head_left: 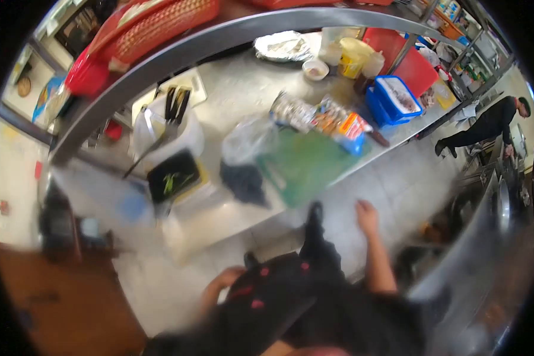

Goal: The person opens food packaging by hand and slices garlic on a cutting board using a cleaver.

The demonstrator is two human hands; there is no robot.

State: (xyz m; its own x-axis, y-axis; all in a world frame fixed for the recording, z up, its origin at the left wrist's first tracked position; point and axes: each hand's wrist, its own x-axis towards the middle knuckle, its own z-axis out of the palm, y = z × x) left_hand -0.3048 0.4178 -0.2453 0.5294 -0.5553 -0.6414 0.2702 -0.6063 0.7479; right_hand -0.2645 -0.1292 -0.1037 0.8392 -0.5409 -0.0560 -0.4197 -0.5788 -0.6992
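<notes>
My left hand (228, 277) is low at my side, near the edge of my dark apron (279, 291). Its fingers look loosely extended, somewhat blurred, and no object shows in them. Over the tiled floor, my right hand (366, 215) hangs in front of me with fingers loosely bent and nothing visible in it. Both hands are apart from the steel table. Nearest the right hand on that table lies a green cutting board (305, 166). Beside the board are a clear plastic bag (249, 139) and a dark cloth-like item (243, 183).
The steel table (202, 228) holds a white tub (190, 133) with knives, a black-topped container (175, 175), foil packages (293, 111) and blue boxes (397, 98). A metal shelf edge (231, 28) crosses above. A person in black (486, 124) bends at the right.
</notes>
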